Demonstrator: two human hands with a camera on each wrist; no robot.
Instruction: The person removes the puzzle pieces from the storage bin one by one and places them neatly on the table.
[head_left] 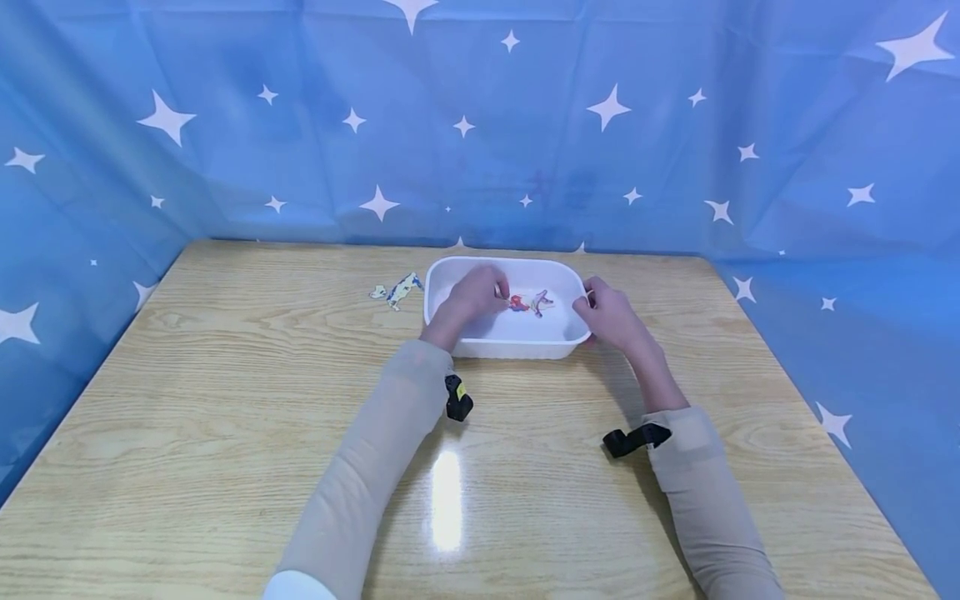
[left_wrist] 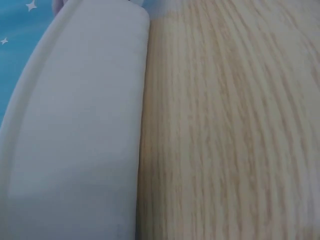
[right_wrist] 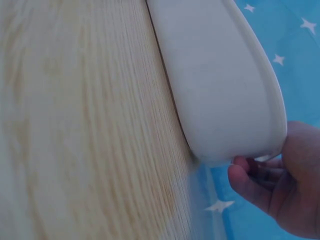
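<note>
A white plastic tub [head_left: 517, 350] stands near the table's back edge. My right hand [head_left: 611, 317] grips its right end, thumb at the rim and fingers curled against the outside; the right wrist view shows these fingers [right_wrist: 250, 190] at the tub's end. Inside the tub is my left hand [head_left: 476, 296], fingers bent down at the left end of a small red cutout [head_left: 518, 303]; I cannot tell whether they pinch it. Beside it lies a pinkish-purple cutout [head_left: 540, 303]. In the left wrist view the tub's side wall [left_wrist: 80, 120] hides the left hand.
Left of the tub, a pale cutout with blue markings [head_left: 405, 289] and a smaller pale green piece [head_left: 377, 292] lie on the wooden table [head_left: 225, 400]. A blue curtain with white stars [head_left: 480, 167] hangs behind the table's back edge and along its sides.
</note>
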